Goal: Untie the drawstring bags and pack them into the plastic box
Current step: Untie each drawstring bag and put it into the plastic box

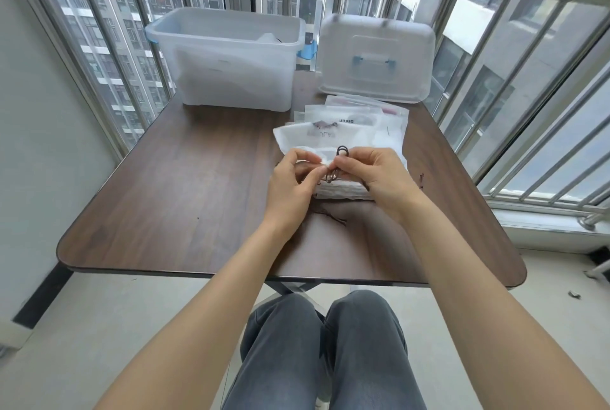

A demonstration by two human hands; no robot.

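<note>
Nearest us, our left hand (290, 185) and right hand (373, 178) both pinch the dark drawstring (341, 153) at the gathered mouth of a white drawstring bag (307, 135), held over the stack of bags (369, 122) on the brown table (198, 185). Beyond the stack, the open plastic box (227, 59) stands at the far edge. Its lid (376, 59) leans upright just beside it, to the right.

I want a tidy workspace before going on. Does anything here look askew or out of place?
Mostly tidy. The box lid stands tilted against the window bars rather than flat, and a loose dark cord lies on the table beneath the hands.
</note>
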